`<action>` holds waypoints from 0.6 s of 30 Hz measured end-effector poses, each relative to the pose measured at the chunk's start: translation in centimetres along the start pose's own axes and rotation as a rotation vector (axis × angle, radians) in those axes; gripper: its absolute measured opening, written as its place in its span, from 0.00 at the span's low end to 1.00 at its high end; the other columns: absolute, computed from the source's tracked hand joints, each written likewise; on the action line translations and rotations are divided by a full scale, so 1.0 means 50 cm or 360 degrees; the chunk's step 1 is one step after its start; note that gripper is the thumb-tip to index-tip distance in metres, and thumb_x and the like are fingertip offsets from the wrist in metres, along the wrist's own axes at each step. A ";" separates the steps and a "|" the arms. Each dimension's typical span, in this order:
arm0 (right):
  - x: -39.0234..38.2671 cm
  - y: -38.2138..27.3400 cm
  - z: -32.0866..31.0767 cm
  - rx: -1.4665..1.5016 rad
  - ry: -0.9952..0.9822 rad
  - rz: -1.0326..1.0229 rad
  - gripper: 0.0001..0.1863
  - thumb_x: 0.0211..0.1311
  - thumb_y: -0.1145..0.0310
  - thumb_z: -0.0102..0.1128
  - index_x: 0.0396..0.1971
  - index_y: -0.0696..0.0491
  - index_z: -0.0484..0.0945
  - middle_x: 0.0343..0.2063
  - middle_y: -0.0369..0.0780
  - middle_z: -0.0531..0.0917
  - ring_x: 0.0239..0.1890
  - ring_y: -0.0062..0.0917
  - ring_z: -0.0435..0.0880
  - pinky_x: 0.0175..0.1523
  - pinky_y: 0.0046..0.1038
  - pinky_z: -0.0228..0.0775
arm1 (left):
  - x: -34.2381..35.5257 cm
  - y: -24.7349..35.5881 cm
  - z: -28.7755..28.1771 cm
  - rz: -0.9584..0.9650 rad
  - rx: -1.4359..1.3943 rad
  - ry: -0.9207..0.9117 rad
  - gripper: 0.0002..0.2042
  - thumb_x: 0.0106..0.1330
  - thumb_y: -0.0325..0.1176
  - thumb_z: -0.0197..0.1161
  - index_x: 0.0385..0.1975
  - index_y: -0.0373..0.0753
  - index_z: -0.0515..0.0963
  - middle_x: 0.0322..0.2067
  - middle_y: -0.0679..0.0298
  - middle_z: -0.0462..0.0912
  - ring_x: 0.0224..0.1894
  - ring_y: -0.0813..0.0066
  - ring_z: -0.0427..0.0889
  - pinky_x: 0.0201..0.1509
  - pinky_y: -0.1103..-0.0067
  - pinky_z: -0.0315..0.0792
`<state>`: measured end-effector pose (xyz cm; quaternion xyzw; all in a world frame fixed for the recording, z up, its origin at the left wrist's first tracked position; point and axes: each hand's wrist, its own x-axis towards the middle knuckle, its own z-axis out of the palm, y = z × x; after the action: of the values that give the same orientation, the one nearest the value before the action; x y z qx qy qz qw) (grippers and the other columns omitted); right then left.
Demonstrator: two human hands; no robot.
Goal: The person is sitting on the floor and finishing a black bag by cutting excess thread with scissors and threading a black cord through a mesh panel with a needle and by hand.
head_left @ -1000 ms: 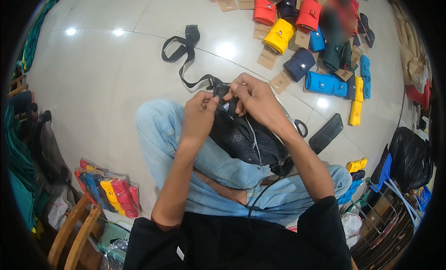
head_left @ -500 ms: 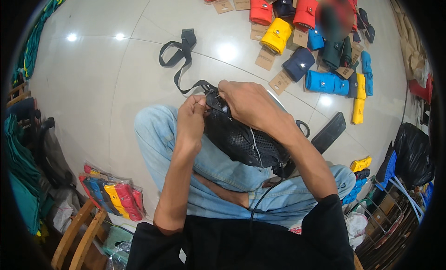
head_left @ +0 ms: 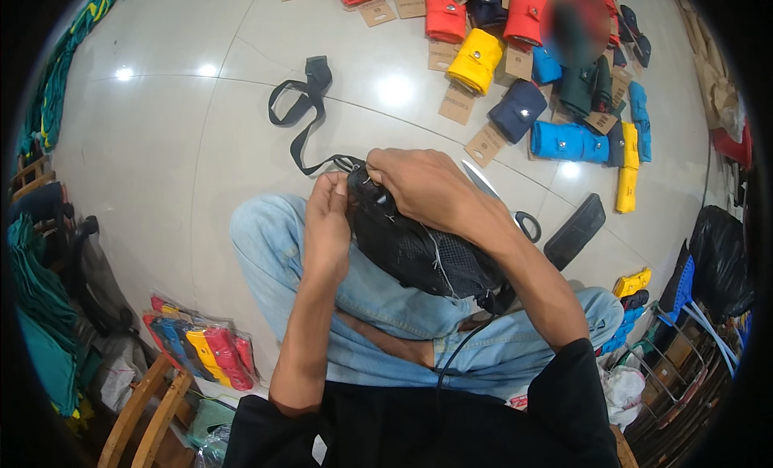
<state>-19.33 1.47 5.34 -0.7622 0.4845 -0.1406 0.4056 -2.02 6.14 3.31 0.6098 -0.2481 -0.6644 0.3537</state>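
A black mesh-faced bag (head_left: pixel 419 247) is held over the lap, gripped at its far end by the left hand (head_left: pixel 328 226) and right hand (head_left: pixel 419 186); bare floor (head_left: pixel 161 146) lies left, scissors (head_left: pixel 503 202) right.

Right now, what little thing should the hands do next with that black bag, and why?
Probably keep the left hand pinching the top corner of the black bag while the right hand works along its upper edge. Both hands already meet at that corner, the bag rests on the lap, and its strap trails loose on the floor.
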 end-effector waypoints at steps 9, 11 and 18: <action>0.001 0.003 0.005 -0.0003 0.0042 -0.0055 0.04 0.64 0.75 0.53 0.35 0.58 0.73 0.29 0.51 0.83 0.35 0.52 0.82 0.37 0.47 0.71 | -0.001 -0.009 0.007 0.0136 0.0002 0.0015 0.09 0.81 0.33 0.46 0.43 0.41 0.75 0.34 0.75 0.78 0.34 0.88 0.71 0.42 0.86 0.67; 0.001 0.005 0.008 -0.0009 0.0061 -0.0077 0.04 0.64 0.75 0.53 0.36 0.58 0.72 0.29 0.51 0.83 0.35 0.52 0.82 0.37 0.47 0.71 | -0.002 -0.007 0.008 0.0121 0.0012 0.0027 0.09 0.81 0.33 0.46 0.43 0.40 0.75 0.33 0.74 0.78 0.34 0.88 0.72 0.41 0.86 0.67; 0.003 0.005 0.010 -0.0063 0.0078 -0.0116 0.04 0.64 0.75 0.53 0.36 0.58 0.72 0.28 0.51 0.82 0.34 0.52 0.82 0.36 0.46 0.71 | -0.001 -0.008 0.008 0.0142 0.0017 0.0036 0.10 0.82 0.33 0.46 0.43 0.40 0.75 0.33 0.73 0.78 0.35 0.88 0.72 0.41 0.86 0.68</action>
<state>-19.11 1.52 4.78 -0.7835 0.4689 -0.1644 0.3731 -2.48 6.40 3.10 0.6075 -0.2746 -0.6397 0.3824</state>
